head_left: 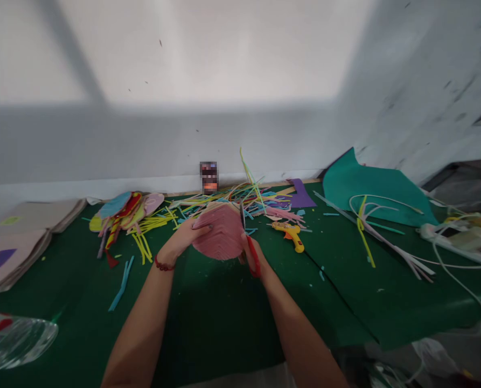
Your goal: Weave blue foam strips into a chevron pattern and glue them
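Note:
A pink, ribbed, rounded piece [220, 234], perhaps foam or felt, is pinched at its left side by my left hand [186, 237]. My right hand [250, 256] grips red-handled scissors [254, 257], whose blades point up along the piece's right edge. Whether the blades are parted I cannot tell. Behind the piece lies a heap of thin coloured strips [264, 205]. To the right of my right hand, a yellow glue gun [291, 234] rests on the green table [216, 323].
Colourful petal-like pieces [131, 210] and yellow strips [155, 222] lie left. Stacked pale sheets [18, 242] and a clear plastic bottle [18, 339] occupy the far left. A teal sheet [377, 186], pale strips [397, 250] and a white power strip [458, 245] with cables are right.

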Demonstrator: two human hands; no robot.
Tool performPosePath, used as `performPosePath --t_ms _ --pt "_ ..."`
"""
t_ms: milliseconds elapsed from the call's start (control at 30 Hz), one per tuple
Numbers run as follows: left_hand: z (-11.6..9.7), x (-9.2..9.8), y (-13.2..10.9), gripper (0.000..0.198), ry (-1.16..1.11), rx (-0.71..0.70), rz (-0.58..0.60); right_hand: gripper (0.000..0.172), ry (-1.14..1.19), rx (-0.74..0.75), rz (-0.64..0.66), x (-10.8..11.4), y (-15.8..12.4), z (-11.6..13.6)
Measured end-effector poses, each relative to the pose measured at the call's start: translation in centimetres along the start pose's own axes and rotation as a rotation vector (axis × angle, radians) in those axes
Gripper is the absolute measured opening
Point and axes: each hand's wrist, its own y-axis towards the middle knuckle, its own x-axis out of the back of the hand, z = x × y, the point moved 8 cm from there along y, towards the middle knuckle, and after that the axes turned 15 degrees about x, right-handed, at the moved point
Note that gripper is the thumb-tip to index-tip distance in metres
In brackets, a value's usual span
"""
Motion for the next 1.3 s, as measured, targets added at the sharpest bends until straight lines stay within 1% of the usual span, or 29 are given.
performPosePath --t_ms 400,533,733,867,1000,1100,1167,1300 --pt "-0.05 -0.07 0.04 0.056 -0.005 -0.003 -0.006 0.066 -0.031 -0.002 -0.003 0.02 -0.08 0.37" --pt "-0.05 -0.06 0.15 0.056 0.011 -0.011 -0.011 0.066 -0.01 -0.034 -0.022 -0.1 -0.16 0.45" --pt "-0.03 -0.06 0.16 0.056 0.014 -0.011 -0.005 0.062 0.097 -0.075 -0.099 -0.14 -0.39 0.05" --pt "-0.29 0.0 -0.03 0.057 0.021 -0.024 -0.013 0.062 0.086 -0.095 -0.104 -0.06 -0.46 -0.13" --pt "-0.43 -0.1 -0.16 0.061 0.017 -0.019 -0.009 0.061 0.065 -0.08 -0.115 0.12 -0.42 0.01" --pt "-0.39 -0.02 -0.14 0.062 0.02 -0.018 -0.012 0.061 0.073 -0.08 -0.105 0.08 -0.36 -0.06" --pt "-0.24 0.11 -0.04 0.059 0.038 -0.016 -0.015 0.061 0.092 -0.085 -0.087 -0.03 -0.33 -0.19" --pt "0.18 0.46 0.17 0.053 0.051 0.0 -0.028 0.06 0.108 -0.02 -0.03 -0.28 -0.21 0.12"
